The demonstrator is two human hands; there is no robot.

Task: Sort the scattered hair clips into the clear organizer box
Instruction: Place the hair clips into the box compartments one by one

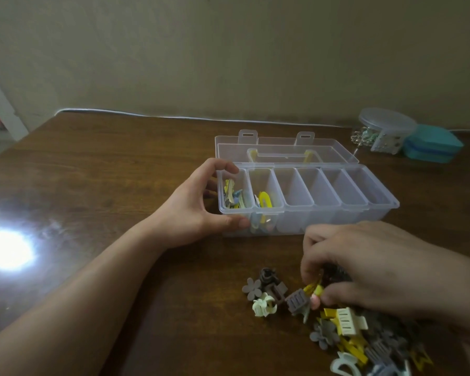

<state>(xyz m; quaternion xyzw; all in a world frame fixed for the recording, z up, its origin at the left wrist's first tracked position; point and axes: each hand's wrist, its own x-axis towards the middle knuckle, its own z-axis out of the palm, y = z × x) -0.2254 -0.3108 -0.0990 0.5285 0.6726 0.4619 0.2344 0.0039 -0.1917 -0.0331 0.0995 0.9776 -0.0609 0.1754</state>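
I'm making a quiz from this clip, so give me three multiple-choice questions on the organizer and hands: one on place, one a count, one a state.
1. Where does the left hand rest?
A. On the organizer box's left end
B. On the teal case
C. In the clip pile

2. How many compartments hold clips?
A. None
B. Two
C. Six

3. What state is the organizer's lid in?
A. Shut
B. Open, folded back
C. Removed

Answers: 1 A, its fingers and thumb grip the left end wall. 2 B, only the two leftmost compartments show clips; the other four look empty. 3 B, the lid lies flat behind the box, latches pointing away.
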